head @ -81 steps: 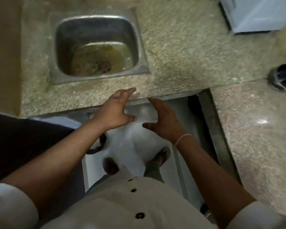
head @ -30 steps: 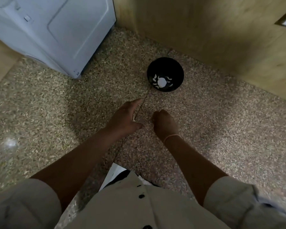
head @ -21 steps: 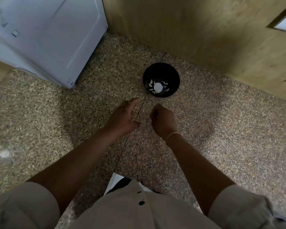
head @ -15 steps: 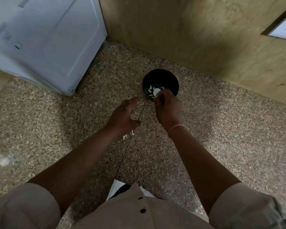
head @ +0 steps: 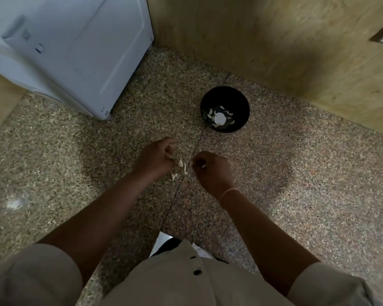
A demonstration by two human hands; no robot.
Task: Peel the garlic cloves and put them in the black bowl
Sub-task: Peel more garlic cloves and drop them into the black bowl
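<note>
**Both hands curled over worktop, garlic bits between them, bowl beyond**

Right hand (head: 213, 173): fingers (head: 197, 161) curled in, thumb and fingertip pinching a white sliver (head: 203, 166) that pokes out toward the right. Clove or skin, can't tell.

Left hand (head: 156, 160): fingers curled toward the palm, thumb tucked to the right. Can't tell if it's holding anything; the nearest white piece sits right at its thumb edge.

Garlic pieces (head: 180, 162): three small white pointed bits in the gap between the two hands, closer to the left one. On the surface or in the air, can't tell. Pale, teardrop-shaped, thin.

Black bowl (head: 241, 102): on the worktop (head: 296, 173), past the hands and a bit right, apart from both. Round, dark inside, upright. Holds white cloves (head: 219, 118): one larger round blob in the middle with small slivers around it.

Worktop is speckled stone; a dark seam (head: 177, 191) runs from the bowl's near-left edge down between the hands toward the body.

White appliance (head: 64, 51) at far left, wood panel (head: 274, 40) behind the bowl. Thin wristband (head: 228, 192) on the right wrist. Beige shirt (head: 186, 283) with dark buttons at the bottom.
</note>
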